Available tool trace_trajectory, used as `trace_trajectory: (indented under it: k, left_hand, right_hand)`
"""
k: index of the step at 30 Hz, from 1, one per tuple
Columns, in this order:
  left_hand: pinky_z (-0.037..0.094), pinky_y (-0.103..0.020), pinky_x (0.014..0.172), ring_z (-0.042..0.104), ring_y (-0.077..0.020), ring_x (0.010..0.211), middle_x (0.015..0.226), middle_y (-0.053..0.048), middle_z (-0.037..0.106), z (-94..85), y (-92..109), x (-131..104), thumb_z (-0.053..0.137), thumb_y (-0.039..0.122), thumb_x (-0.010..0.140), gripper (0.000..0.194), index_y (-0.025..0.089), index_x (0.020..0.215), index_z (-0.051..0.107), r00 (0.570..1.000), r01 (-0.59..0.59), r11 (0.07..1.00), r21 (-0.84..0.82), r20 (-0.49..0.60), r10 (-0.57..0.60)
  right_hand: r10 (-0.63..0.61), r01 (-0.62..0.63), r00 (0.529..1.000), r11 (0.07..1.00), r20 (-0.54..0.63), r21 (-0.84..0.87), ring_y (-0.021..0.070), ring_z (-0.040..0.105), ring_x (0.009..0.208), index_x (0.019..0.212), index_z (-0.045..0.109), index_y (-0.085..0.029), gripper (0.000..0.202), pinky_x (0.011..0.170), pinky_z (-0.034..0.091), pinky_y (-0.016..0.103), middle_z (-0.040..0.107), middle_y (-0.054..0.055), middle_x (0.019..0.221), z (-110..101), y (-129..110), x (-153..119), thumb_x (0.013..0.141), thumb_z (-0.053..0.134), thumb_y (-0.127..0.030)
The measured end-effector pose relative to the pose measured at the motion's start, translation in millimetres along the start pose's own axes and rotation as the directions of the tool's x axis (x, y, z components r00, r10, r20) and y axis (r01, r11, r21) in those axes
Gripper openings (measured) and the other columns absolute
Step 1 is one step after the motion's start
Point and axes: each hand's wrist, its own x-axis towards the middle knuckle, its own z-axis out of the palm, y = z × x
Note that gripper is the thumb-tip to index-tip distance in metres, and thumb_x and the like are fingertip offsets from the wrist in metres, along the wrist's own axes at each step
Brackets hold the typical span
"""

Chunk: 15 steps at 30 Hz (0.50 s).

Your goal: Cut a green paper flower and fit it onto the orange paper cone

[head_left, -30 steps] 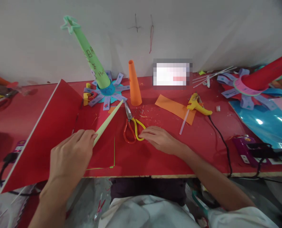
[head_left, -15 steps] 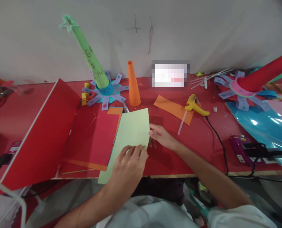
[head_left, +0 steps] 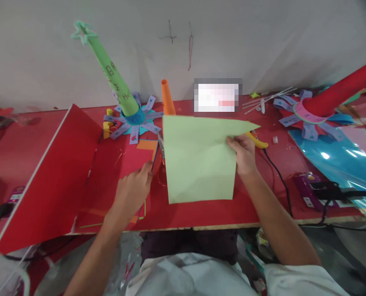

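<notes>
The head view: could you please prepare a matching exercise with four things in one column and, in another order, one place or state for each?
Column one
1. Pale green sheet
2. Orange cone
3. Tall green tube
4. Yellow handle

Column two
A. Leaning, with a star at its top
B. Joined to a black cord
C. Held by the right hand
D. Narrow end up, lower part hidden

Right pairs: 1-C, 2-D, 3-A, 4-B

A red table (head_left: 201,216) — pale-edged in front — meets a grey wall (head_left: 232,41).
</notes>
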Motion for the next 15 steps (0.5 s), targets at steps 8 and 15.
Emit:
trace_trajectory:
  k: [8,15]
  left_hand:
    - [0.046,-0.034,0.069,0.079,-0.0327,0.092,0.108,-0.016,0.081,17.7,24,21,0.035,0.028,0.11,0.061,0.016,0.169,0.028,0.994,-0.096,0.995,-0.041,0.051,0.098]
    - [0.037,-0.032,0.063,0.074,-0.0287,0.076,0.081,-0.009,0.076,28.3,11,31,0.045,0.014,0.097,0.07,0.011,0.166,0.033,0.993,-0.111,0.975,-0.191,-0.054,0.103]
  right_hand:
    - [-0.007,0.014,0.997,0.996,-0.077,0.088,0.0184,0.07,0.084,0.088,0.075,-0.025,0.018,0.081,0.058,0.033,0.078,0.001,0.093,-1,3,7,0.076,0.082,-0.035]
    - [0.033,-0.03,0.997,0.999,-0.074,0.042,0.0141,0.058,0.066,0.075,0.063,-0.024,0.023,0.068,0.052,0.03,0.062,-0.004,0.071,-4,14,6,0.08,0.082,-0.035]
